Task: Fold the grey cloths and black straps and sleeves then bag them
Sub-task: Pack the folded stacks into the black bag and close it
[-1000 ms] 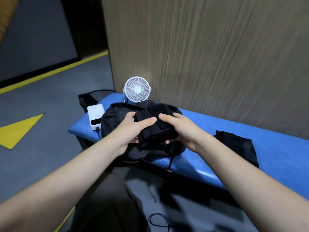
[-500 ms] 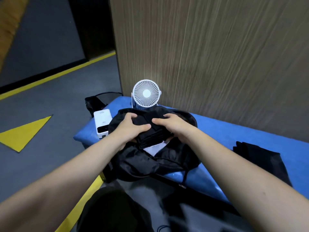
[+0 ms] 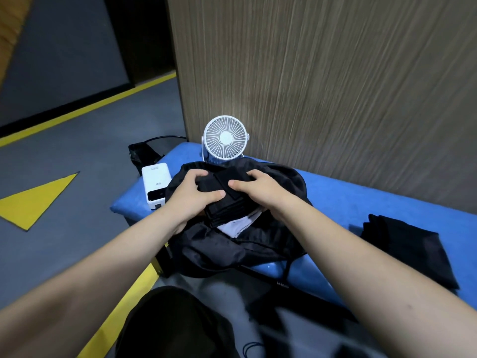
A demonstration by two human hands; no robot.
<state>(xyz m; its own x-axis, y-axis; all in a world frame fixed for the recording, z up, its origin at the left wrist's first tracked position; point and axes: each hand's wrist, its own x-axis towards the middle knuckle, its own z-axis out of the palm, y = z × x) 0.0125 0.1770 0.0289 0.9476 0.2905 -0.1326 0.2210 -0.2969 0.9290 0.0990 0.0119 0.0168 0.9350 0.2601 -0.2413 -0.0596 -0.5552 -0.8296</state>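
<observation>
- Hands at work: your left hand [image 3: 192,193] and right hand [image 3: 260,186] clamp a folded black bundle [image 3: 227,200] from both sides, fingers curled over it, inside the mouth of the black bag [image 3: 227,250] on the blue bench [image 3: 361,200].
- Soft, light cloth, likely to spring open; grip across the fold edges.
- Grey cloth [image 3: 238,224] already lies beneath; another black piece [image 3: 410,248] waits well apart.
</observation>
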